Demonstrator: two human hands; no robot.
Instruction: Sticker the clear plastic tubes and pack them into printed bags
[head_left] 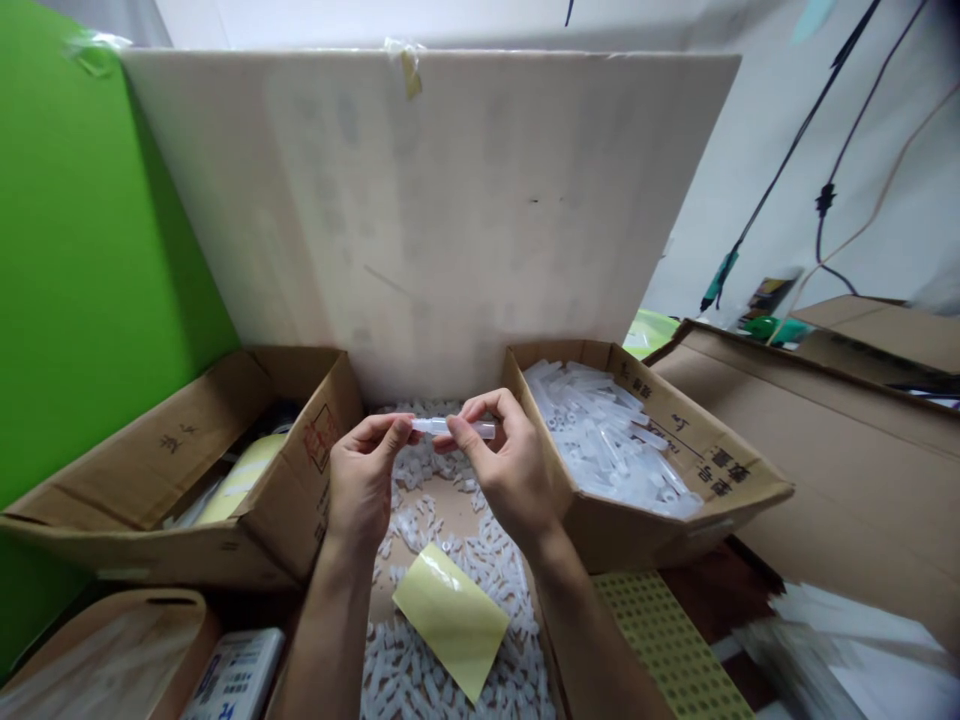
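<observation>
The left hand [364,485] pinches one end of the plastic tube [431,426] and the right hand [511,468] grips the other, above loose white pieces [397,670], where a crooked push or slackened pinch could drop it among them.

On your left stands a bright green panel [82,250]; a whitish board [480,220] faces you; black cables [825,200] dangle rightward.
</observation>
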